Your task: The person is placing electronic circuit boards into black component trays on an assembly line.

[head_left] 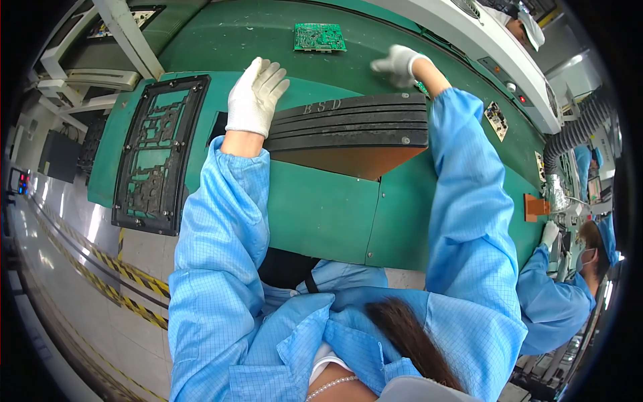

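My left hand [256,98], in a white glove, is raised with its fingers stretched out and holds nothing. It is above the left end of a stack of black frames [355,124] with a brown underside. Farther right, beyond the stack, my right hand [400,65] is also gloved. It is slightly blurred, with a finger or thumb pointing left, and nothing shows in it. A small green part [422,88] shows just beside its wrist. Between and beyond both hands, a green circuit board [319,37] lies on the dark green surface.
A black fixture frame with cutouts [159,151] lies to the left on the green bench [321,208]. More boards [496,120] lie along the right. A white machine housing [495,60] and a grey hose [577,124] border the far right. A co-worker [559,288] sits on the right.
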Demonstrator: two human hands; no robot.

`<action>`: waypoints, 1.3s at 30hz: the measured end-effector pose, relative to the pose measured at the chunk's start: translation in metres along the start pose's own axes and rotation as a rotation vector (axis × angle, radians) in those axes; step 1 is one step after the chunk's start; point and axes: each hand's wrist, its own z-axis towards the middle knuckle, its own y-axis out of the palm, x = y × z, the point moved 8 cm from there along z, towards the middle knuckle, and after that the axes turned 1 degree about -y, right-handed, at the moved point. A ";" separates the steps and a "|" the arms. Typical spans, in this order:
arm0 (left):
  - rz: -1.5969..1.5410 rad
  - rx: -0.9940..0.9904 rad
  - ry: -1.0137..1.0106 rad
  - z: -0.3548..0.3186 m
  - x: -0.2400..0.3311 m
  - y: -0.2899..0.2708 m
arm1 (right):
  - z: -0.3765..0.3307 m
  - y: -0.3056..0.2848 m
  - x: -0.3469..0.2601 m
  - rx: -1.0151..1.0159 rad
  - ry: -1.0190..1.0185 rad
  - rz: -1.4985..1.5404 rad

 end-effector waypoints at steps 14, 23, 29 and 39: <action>-0.385 -0.811 0.089 0.023 -0.010 -0.004 | 0.040 0.013 0.127 0.407 0.110 -0.418; -0.080 0.100 0.027 0.001 -0.019 0.006 | 0.025 -0.008 0.015 0.490 -0.521 -0.151; -0.016 0.116 0.015 0.006 -0.016 -0.007 | -0.006 0.022 -0.131 0.559 -0.844 -0.385; 0.054 0.145 -0.010 0.009 -0.013 -0.008 | 0.055 0.015 -0.111 0.553 -0.475 -0.471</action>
